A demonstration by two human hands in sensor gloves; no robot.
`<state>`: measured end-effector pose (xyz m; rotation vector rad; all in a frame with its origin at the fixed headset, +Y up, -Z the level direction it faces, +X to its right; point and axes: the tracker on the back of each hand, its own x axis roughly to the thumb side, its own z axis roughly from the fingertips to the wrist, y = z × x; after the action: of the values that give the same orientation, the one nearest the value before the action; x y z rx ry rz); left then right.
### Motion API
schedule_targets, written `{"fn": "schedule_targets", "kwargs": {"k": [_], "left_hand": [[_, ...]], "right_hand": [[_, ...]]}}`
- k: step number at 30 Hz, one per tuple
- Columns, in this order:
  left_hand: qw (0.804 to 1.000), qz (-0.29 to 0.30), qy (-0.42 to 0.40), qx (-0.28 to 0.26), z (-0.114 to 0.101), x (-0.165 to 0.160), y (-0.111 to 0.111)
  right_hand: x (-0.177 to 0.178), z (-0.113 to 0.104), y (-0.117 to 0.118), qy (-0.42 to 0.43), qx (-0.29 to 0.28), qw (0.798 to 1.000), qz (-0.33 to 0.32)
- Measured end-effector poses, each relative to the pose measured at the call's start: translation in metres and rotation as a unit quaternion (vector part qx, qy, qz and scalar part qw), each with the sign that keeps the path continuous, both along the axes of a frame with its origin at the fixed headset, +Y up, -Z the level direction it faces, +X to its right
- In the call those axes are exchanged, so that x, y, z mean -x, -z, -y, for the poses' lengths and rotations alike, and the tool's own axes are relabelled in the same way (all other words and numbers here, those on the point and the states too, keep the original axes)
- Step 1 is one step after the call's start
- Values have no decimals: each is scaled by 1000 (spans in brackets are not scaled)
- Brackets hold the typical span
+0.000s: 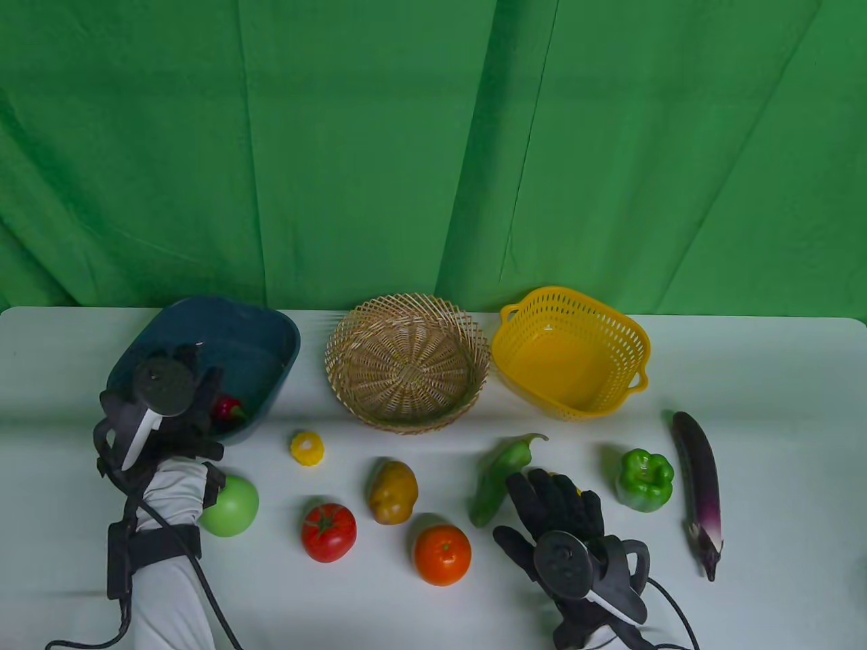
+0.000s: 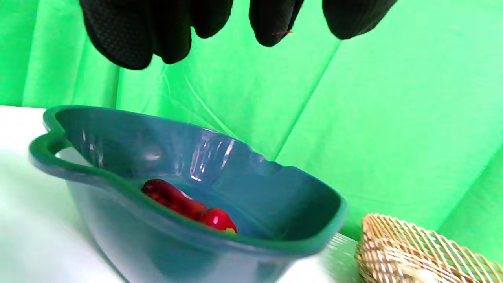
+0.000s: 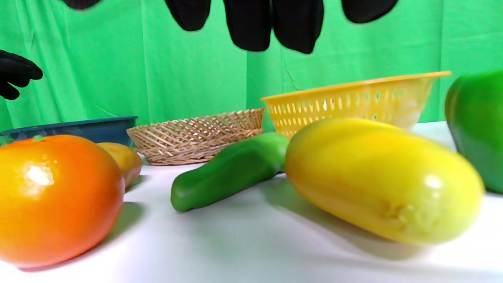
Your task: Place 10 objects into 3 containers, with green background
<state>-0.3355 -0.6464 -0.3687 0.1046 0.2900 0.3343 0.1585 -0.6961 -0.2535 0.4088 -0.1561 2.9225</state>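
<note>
My left hand (image 1: 193, 389) hovers open over the near rim of the dark teal bowl (image 1: 267, 335); its fingers (image 2: 271, 23) hang empty above the bowl (image 2: 196, 239). A red chili (image 1: 228, 409) lies inside the bowl, also in the left wrist view (image 2: 184, 204). My right hand (image 1: 552, 501) is open, fingers spread, low over a smooth yellow fruit (image 3: 381, 177) that it mostly hides in the table view. Beside it lie a green chili (image 1: 500, 474) and a green bell pepper (image 1: 645, 479).
A wicker basket (image 1: 406, 362) and a yellow plastic basket (image 1: 569, 352) stand at the back, both empty. On the table lie a yellow corn piece (image 1: 307, 448), potato (image 1: 393, 492), tomato (image 1: 328, 532), orange (image 1: 442, 554), green apple (image 1: 231, 506) and eggplant (image 1: 698, 484).
</note>
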Motion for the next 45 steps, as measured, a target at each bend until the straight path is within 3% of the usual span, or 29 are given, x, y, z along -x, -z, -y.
{"fn": "schedule_targets", "kwargs": {"k": [8, 20, 27, 32, 38, 45], "left_hand": [[998, 38, 51, -10, 9, -21, -37], [995, 53, 83, 15, 60, -37, -84], [991, 60, 67, 103, 101, -38, -85], [988, 65, 57, 126, 119, -38, -85], [984, 75, 52, 153, 123, -41, -81], [986, 82, 80, 123, 121, -39, -75]], "right_hand": [[-3, 0, 1, 15, 3, 1000, -4], [-4, 1, 2, 29, 11, 999, -12], [-5, 2, 2, 32, 15, 999, -12], [-6, 2, 3, 31, 18, 999, -10], [-6, 3, 3, 26, 19, 999, -8], [-5, 2, 3, 25, 17, 1000, -9]]}}
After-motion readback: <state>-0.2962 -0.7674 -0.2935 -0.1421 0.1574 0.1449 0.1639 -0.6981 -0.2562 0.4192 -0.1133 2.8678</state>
